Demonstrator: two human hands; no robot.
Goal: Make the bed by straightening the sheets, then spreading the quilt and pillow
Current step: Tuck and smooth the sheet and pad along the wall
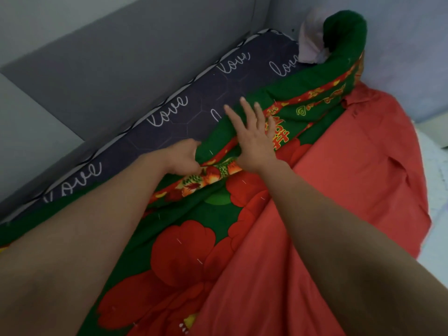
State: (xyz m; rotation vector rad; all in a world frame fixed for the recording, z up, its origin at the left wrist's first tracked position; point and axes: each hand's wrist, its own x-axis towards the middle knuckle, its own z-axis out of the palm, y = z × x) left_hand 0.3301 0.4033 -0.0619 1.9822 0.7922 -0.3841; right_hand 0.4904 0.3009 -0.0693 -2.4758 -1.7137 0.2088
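Both arms reach out straight. The left hand (184, 157) is curled tight on the quilt (184, 238) edge. The right hand (253, 141) lies flat on the quilt just beside it, fingers (247, 112) spread. The sheet (169, 122) shows past both hands.

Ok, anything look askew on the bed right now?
Yes: the quilt is folded back on itself, plain red underside up, leaving a strip of dark sheet uncovered, and its far end is bunched up beside the pillow.
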